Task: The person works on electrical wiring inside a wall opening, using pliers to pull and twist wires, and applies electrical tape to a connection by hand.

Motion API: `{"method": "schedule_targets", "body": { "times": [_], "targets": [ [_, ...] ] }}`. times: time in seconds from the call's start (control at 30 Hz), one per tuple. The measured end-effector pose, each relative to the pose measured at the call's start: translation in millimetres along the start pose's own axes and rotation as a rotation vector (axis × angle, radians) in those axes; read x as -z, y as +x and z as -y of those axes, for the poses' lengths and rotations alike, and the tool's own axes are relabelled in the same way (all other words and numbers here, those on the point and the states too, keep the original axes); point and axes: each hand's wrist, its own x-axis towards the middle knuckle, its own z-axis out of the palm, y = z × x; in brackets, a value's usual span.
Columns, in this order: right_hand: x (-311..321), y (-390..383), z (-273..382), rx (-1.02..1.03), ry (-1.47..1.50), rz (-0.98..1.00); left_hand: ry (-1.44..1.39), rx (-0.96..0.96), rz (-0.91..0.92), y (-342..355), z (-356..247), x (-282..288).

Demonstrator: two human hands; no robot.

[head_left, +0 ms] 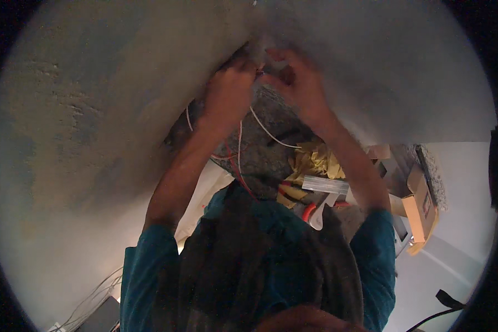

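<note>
My left hand (229, 91) is raised in the corner where two walls meet, its fingers pinched together at a small dark spot in the wall. What they hold is too dim and small to name. Close beside it, my right hand (304, 86) has its thumb and forefinger spread apart, with nothing visible between them. Below the hands hang thin wires: a white wire (266, 131) curves to the right, another white wire (240, 145) drops straight down, and a red wire (239, 172) runs toward my clothing.
Crumpled yellow wrapping (318, 160) lies below my right forearm, with a pale flat strip (325, 184) and a red-and-white item (314, 217) nearby. An open cardboard box (420, 206) stands at the right. Loose cables (97, 290) run at the lower left beside a grey box (102, 316).
</note>
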Motion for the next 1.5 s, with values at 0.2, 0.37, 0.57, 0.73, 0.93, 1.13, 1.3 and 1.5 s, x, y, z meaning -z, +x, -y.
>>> {"method": "schedule_targets", "body": {
  "times": [0.2,0.37,0.57,0.73,0.93,1.13,1.3,1.5],
  "targets": [
    [2.5,-9.8,0.5,0.421,-0.697,0.001,0.036,0.049,0.034,2.8,-2.5,1.7],
    [9.3,-11.8,-5.9,0.447,-0.760,0.158,-0.009,0.103,0.102,7.3,-6.9,6.8],
    [4.2,-3.7,-10.4,0.634,-0.791,0.049,0.064,-0.005,-0.039,2.6,-2.1,-1.1],
    [4.4,3.0,-2.9,0.305,-0.507,0.153,0.061,-0.020,-0.028,-0.2,-2.1,0.0],
    [27.0,34.0,1.4,-0.555,0.160,0.510,0.051,-0.015,-0.011,1.6,-1.9,2.4],
    [21.6,21.4,5.4,-0.617,0.280,0.518,0.057,-0.023,-0.025,-0.9,1.6,-1.2],
    [12.7,-5.1,0.0,0.034,-0.231,0.227,0.050,-0.024,-0.019,1.8,-4.2,1.8],
    [4.3,-14.6,-13.3,0.453,-0.789,0.155,0.070,-0.041,-0.030,2.6,-2.0,3.8]
  ]
}}
